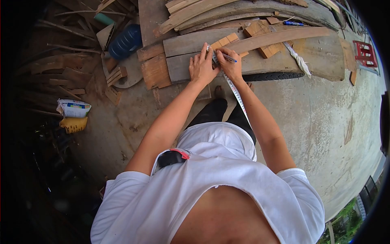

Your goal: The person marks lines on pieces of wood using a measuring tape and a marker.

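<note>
Left hand (202,68) lies splayed flat, pinning the tape measure (237,94) to the grey plank (264,64); right hand (231,67) is pinched round a pen (228,58) beside it. That tape measure looks thin and springy, best pressed down near the mark

**White shirt, dark trousers, a small clip at the chest**

The person wears a loose white T-shirt (227,179), plain and unmarked, creased in soft folds across the front. Its short sleeves end well up the arms from the hands: the left sleeve (122,191) and right sleeve (302,191) are both wide at the hem. From those hems down to the left hand (202,67) and right hand (230,65) the arms are uncovered. Back from the left hand, at the chest, a small black device (172,157) sits on the shirt, edged by a red strap (181,151). Just below the wrists show black trousers (213,112).
</note>
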